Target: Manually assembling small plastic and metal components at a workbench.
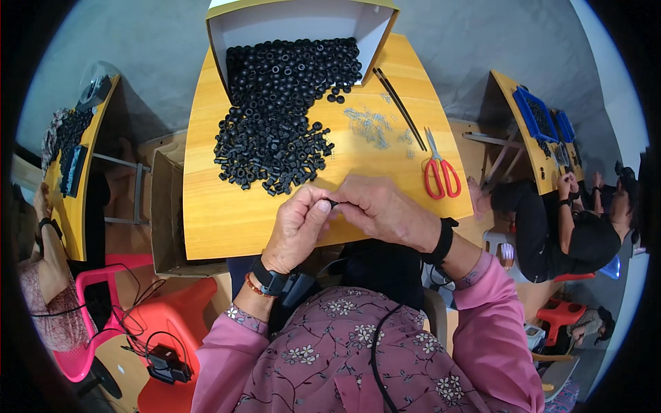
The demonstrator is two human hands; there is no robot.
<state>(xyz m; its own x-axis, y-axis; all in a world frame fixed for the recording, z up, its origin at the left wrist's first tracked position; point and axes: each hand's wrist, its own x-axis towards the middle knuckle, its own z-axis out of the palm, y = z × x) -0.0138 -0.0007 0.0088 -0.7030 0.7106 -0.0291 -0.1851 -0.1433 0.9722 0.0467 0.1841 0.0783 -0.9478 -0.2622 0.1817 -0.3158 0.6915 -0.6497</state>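
My left hand point(297, 227) and my right hand point(384, 212) meet above the near edge of the wooden table point(231, 220). Pinched between the fingertips of both is a small black part point(333, 203), mostly covered by the fingers; its exact shape is hidden. Just beyond my left hand lies a heap of small black plug-like pieces point(275, 155). It runs back into a mass of round black caps point(296, 65) spilling from a box point(375, 45) tipped on its side. Small silvery metal pieces point(370, 127) are scattered beyond my right hand.
Scissors with red handles point(441, 177) and two thin dark rods point(401, 107) lie at the table's right. A cardboard box point(165, 213) and a red stool point(172, 344) with cables stand at left. Other people work at side tables, one with blue trays point(533, 117).
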